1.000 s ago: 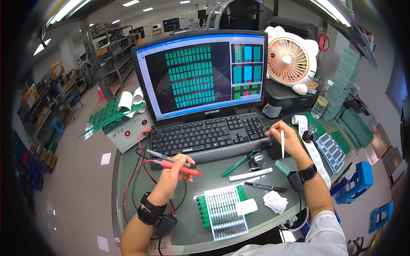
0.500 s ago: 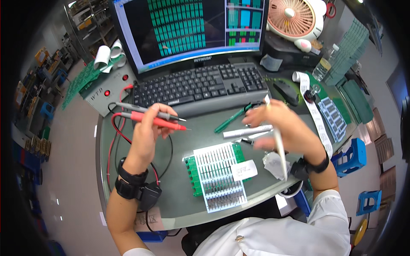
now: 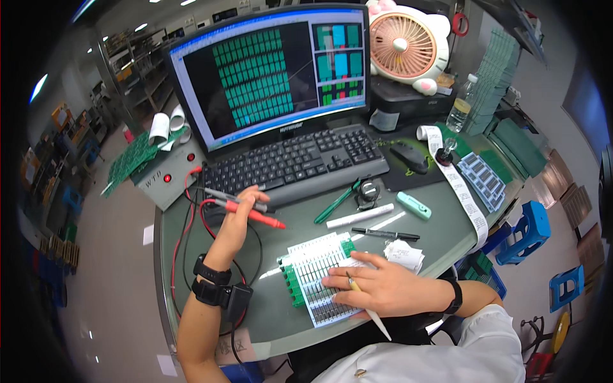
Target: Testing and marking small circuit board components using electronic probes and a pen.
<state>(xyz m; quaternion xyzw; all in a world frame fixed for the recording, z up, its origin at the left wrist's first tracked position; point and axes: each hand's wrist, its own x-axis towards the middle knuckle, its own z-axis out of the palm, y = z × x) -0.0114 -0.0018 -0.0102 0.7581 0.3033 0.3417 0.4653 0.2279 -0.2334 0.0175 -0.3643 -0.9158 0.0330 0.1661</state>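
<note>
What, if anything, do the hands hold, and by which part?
The left hand holds a red probe and a grey probe by their handles. The right hand holds a pale tool between its fingers, toward the tool's far end.

So the right hand (image 3: 386,290) is off the mouse (image 3: 408,157) area and now spread over the white gridded panel (image 3: 311,273), covering most of the paper label. The pale pen (image 3: 381,325) in it comes along too. Chunky teal stick (image 3: 414,205) is out from behind the wrist now, fully visible.
</note>
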